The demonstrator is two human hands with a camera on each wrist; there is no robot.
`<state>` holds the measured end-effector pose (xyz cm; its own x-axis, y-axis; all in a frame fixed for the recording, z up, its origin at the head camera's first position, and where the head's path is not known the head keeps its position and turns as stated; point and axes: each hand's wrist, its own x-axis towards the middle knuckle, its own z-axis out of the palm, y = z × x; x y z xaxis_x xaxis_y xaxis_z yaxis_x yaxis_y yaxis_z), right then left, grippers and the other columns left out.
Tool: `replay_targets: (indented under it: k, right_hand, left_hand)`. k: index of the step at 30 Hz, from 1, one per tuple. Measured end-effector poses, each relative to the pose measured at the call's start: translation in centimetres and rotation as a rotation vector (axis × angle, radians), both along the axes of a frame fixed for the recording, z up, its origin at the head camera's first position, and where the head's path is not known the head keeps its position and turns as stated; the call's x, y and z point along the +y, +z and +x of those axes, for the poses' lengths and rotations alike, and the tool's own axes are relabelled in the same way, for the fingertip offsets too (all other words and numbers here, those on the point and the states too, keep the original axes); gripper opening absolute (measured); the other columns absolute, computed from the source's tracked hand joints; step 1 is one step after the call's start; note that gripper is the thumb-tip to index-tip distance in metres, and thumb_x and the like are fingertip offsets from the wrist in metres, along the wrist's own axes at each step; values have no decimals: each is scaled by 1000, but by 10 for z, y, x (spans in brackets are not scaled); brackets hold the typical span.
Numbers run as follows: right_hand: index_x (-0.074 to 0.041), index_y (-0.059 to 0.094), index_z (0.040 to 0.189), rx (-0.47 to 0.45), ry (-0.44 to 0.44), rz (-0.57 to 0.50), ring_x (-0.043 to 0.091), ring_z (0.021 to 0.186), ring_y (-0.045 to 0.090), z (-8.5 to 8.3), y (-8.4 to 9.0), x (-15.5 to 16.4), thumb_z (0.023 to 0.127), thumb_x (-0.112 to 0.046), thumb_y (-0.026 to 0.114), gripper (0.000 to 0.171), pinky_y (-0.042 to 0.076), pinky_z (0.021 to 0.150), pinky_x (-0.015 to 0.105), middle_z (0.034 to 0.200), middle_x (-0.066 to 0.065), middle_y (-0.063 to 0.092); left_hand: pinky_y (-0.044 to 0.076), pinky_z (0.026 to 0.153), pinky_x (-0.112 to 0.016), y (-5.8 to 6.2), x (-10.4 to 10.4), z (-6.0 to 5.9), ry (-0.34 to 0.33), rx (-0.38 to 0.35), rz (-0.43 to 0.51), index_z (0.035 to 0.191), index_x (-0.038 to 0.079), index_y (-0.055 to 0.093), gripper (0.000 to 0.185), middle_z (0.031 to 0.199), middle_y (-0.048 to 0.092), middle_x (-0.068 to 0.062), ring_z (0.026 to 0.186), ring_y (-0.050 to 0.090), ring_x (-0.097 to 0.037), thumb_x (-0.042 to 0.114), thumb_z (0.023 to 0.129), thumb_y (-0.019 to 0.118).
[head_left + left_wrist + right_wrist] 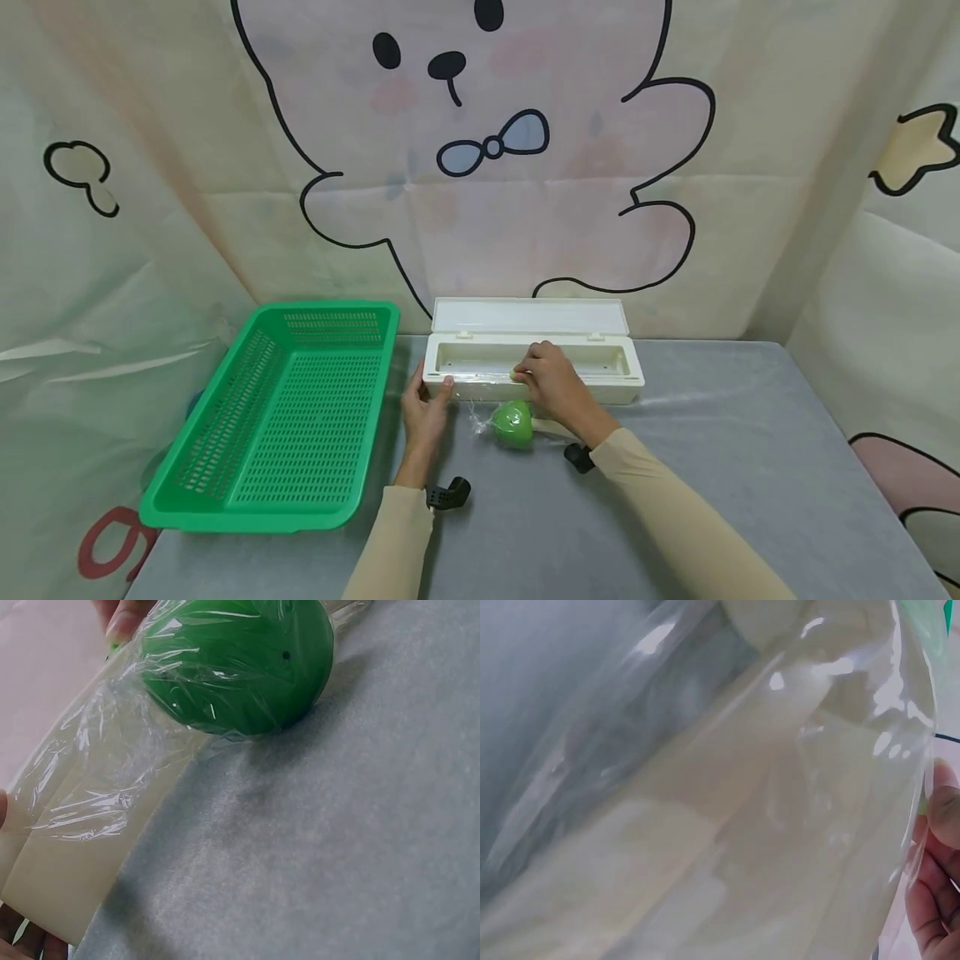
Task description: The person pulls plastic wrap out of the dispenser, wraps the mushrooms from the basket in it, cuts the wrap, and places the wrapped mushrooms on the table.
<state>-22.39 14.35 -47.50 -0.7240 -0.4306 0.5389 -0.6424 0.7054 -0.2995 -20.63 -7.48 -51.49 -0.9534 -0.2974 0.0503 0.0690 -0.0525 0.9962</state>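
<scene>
A white cling film dispenser (540, 392) stands with its lid (528, 317) raised. My left hand (426, 417) grips its left end, thumb on the front edge and fingers behind the end. With thumb and fingertips, my right hand (551, 379) pinches a small light-green slider (515, 376) at the front edge, near the middle. Clear film (94, 787) runs over the front of the dispenser and around a green rounded object (513, 423), which lies just in front. A pale, handle-like part (553, 427) points right from it, partly behind the right wrist.
A large green plastic basket (300, 417) sits to the left of the dispenser. Grey cloth covers the table (720, 450). A printed curtain (480, 217) hangs right behind the table, and more of it stands at both sides.
</scene>
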Motion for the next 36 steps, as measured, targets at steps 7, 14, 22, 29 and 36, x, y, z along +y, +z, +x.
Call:
replay_targets:
  k: [7, 14, 22, 29, 36]
  right_hand:
    - [-1, 79, 85, 14, -5, -1, 24, 75, 54, 0, -2, 19, 81, -8, 83, 9, 47, 69, 38, 79, 4, 60]
    - [0, 78, 85, 28, -8, -5, 23, 76, 55, 2, -4, 42, 80, -5, 83, 9, 49, 68, 38, 80, 5, 61]
    - [0, 77, 82, 111, -30, 23, 24, 74, 54, 11, -4, 80, 75, -2, 86, 12, 49, 67, 40, 80, 6, 60]
    - [-1, 76, 83, 153, 20, 25, 23, 73, 53, 10, -6, 101, 75, 0, 86, 12, 47, 64, 38, 81, 7, 61]
    - [-1, 75, 83, 175, 46, 15, 22, 74, 54, 10, -7, 111, 74, 4, 86, 16, 47, 62, 37, 81, 6, 61]
  left_hand:
    - [43, 105, -48, -10, -1, -4, 15, -2, -2, 148, -6, 44, 61, 140, 52, -27, 126, 51, -37, -1, 94, 70]
    - [47, 98, -32, -9, -1, -3, 10, -16, -3, 149, -3, 45, 61, 140, 53, -26, 125, 52, -36, 1, 94, 70]
    - [44, 86, -13, -10, -3, -3, 13, -24, 24, 150, -8, 40, 61, 140, 51, -33, 125, 51, -41, -3, 96, 66]
    - [46, 92, -19, -10, -3, -3, 10, -20, 16, 150, -9, 40, 60, 142, 50, -32, 129, 50, -41, -3, 96, 66]
    - [46, 91, -19, -10, -1, -3, 17, -13, 38, 150, -4, 44, 61, 140, 53, -28, 126, 52, -37, 1, 95, 69]
